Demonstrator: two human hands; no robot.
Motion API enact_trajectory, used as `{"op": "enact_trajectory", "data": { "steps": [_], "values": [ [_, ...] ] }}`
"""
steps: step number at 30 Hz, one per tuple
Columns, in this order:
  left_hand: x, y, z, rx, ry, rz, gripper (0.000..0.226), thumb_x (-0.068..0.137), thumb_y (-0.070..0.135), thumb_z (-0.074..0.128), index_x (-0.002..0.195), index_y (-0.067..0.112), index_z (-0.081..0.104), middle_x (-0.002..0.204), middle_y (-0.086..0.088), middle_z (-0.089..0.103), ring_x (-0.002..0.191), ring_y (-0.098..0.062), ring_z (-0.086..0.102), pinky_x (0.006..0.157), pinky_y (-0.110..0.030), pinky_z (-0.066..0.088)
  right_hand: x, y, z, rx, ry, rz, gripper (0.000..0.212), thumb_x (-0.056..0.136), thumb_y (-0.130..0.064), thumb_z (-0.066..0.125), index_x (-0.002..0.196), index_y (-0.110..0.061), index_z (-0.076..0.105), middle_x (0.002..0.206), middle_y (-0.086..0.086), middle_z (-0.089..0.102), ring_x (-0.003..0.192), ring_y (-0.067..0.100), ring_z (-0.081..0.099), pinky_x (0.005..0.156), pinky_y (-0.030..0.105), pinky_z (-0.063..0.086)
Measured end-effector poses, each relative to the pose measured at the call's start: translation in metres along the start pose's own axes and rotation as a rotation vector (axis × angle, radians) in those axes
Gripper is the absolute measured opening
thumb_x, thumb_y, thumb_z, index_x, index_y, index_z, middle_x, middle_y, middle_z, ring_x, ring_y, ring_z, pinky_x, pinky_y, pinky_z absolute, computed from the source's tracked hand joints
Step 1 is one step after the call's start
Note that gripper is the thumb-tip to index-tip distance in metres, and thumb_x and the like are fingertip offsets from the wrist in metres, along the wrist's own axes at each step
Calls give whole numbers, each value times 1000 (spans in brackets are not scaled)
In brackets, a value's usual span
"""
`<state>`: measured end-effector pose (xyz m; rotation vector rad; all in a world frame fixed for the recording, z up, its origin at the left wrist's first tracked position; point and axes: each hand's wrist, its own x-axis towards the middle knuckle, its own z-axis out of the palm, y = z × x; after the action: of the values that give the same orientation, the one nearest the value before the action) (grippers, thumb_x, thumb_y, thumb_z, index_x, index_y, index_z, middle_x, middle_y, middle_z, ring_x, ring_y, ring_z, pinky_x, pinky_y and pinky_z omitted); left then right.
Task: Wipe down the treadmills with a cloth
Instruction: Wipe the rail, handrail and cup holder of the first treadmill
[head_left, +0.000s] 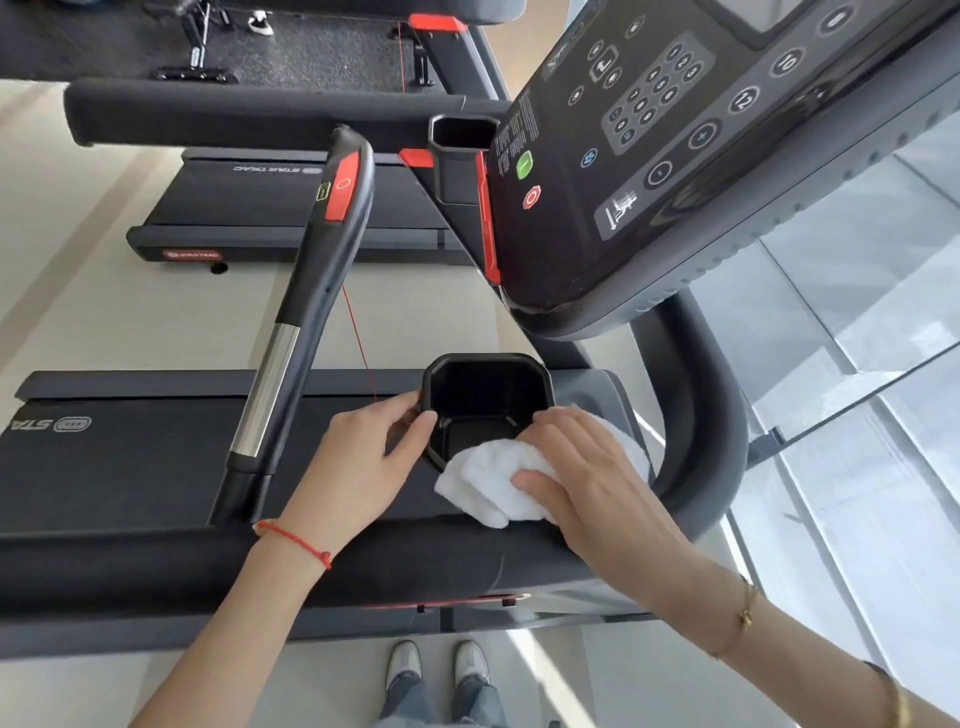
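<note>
**A:** Head view, entry one. Nearest the camera: two grey shoes (439, 667) on the pale floor (104, 322), both forearms reaching forward over the treadmill's padded side rail (156, 566).

**B:** Hand states?

**A:** Right hand (587, 478) lies on top of the white cloth (493, 486), thumb curled under its near fold, fingers bent over it; the cloth is gripped and pressed against the near-right rim of the black cup holder (488, 400). Left hand (374, 449) pinches the holder's left rim, thumb and fingertips touching it, steadying.

**B:** Relation that matters for the next stroke?

**A:** The holder's open well lies just ahead and left of the cloth. The right hand is the working one, already at the rim; judged next move is a push forward and down into the well. The left thumb sits on the rim in that path, so it may need to shift.

**B:** Surroundings?

**A:** Left of the holder, the handrail (311, 291) with its chrome sensor strip and red panel runs away from the camera. A thin red safety cord (358, 338) hangs beside it. Above right, the console (675, 156) overhangs. Beyond, a second treadmill (291, 208) with its own cup holder (460, 156). Both appear not yet reached.
</note>
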<state>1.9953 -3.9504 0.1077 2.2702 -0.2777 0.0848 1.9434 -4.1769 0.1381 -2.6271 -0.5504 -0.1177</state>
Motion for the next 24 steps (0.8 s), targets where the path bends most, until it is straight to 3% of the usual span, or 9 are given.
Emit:
{"op": "enact_trajectory", "data": {
  "steps": [3,5,7,10,12,14,18,24],
  "values": [
    [-2,3,0,12,-36,-1,39,90,51,51,122,33,65,86,33,64,87,10,63,74,3,40,0,8,1,234,127,312,10,102,-32,39,108,-25,43,111,-11,44,101,4,40,84,17,31],
    [-3,3,0,22,-49,-13,43,89,55,48,126,36,62,90,29,66,86,3,65,76,-1,43,13,13,4,338,164,459,5,102,-29,42,104,-24,40,109,-6,47,93,-8,44,75,7,33],
    [-4,6,1,24,-45,-27,42,90,54,47,126,37,61,90,26,67,87,3,64,80,-13,50,31,15,5,427,213,544,6,102,-25,43,103,-20,42,113,1,50,91,-17,44,71,-3,31],
    [-4,9,2,19,-28,-38,41,91,49,48,126,33,62,88,19,69,87,-2,65,82,-24,52,49,11,5,441,260,535,19,100,-25,48,114,-12,44,118,5,47,95,2,45,75,4,32],
    [-5,9,2,8,-29,-44,41,91,47,49,127,31,62,89,18,69,88,0,65,82,-16,50,48,7,9,341,205,495,33,98,-30,52,120,-7,43,118,6,43,103,16,44,83,15,34],
    [-4,9,2,5,-34,-57,38,92,45,50,125,31,63,86,21,67,87,3,64,76,-3,43,38,7,13,287,70,515,40,95,-40,56,115,-9,40,115,5,43,103,20,44,85,27,38],
    [-4,10,3,1,-32,-68,39,92,46,50,125,31,64,84,22,66,87,5,63,72,2,38,38,13,11,334,-41,623,39,92,-48,57,100,-14,39,105,5,56,93,20,54,66,29,39],
    [-5,9,3,16,-33,-64,38,91,46,49,123,33,63,91,18,70,90,4,64,80,-9,48,77,21,4,190,-49,474,50,95,-37,58,128,-2,42,124,14,56,114,31,53,86,34,40]
  ]
}}
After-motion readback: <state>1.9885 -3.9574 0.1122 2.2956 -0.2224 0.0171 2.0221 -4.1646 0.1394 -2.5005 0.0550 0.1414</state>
